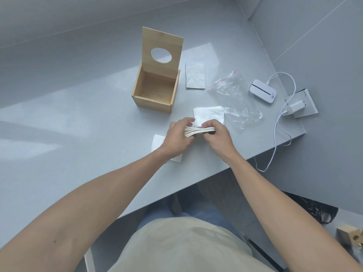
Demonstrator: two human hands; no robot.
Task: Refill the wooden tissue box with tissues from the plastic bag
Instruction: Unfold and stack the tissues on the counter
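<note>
The wooden tissue box (pixel 155 98) stands open and empty on the grey table, its lid (pixel 162 50) with an oval hole tipped upright at the back. My left hand (pixel 179 137) and my right hand (pixel 219 138) together pinch a folded stack of white tissues (pixel 199 131) just above the table, in front of the box. Another pile of tissues (pixel 209 115) lies right behind my hands. The clear plastic bag (pixel 233 95) with a red zip strip lies flat and empty to the right of the box.
A single tissue (pixel 195 75) lies right of the box, another (pixel 158 143) sits partly under my left wrist. A white device (pixel 263 91), its cable (pixel 279 122) and a charger on a socket plate (pixel 301 104) occupy the table's right end. The table edge runs diagonally below my forearms.
</note>
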